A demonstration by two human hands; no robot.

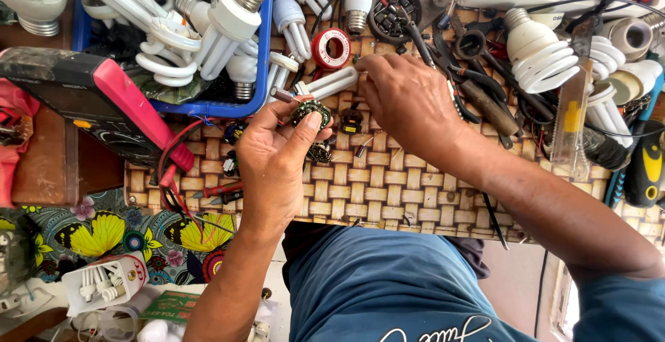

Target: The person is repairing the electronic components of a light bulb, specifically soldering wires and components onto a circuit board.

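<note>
Hands meet over a woven cane mat (pixel 388 182) at the middle of the frame. The left hand (pixel 273 158) pinches a small round green circuit board (pixel 309 112) between thumb and fingertips, holding it just above the mat at centre. The right hand (pixel 409 99) lies just right of it, fingers curled together at the end of a white lamp tube (pixel 332 82) that lies slanted beside the board; whether they grip the tube I cannot tell. A second small dark circuit part (pixel 351 120) lies on the mat between the two hands. In the upper left of the frame a blue plastic tray (pixel 265 58) holds a heap of white spiral and tubed lamp bulbs (pixel 208 23). Left of the hands lies a black meter with a pink casing (pixel 104 99), its red lead (pixel 173 176) curling down over the mat. A red-and-white roll of tape (pixel 330 47) sits at upper centre, just above the tube. At upper right a white spiral bulb (pixel 544 54) rests beside black-handled pliers (pixel 471 58). In the lower left corner a small white carton with red print (pixel 114 279) stands open with white tubes inside, and a flat green packet (pixel 173 305) lies beside it on a butterfly-patterned cloth (pixel 104 234).
</note>
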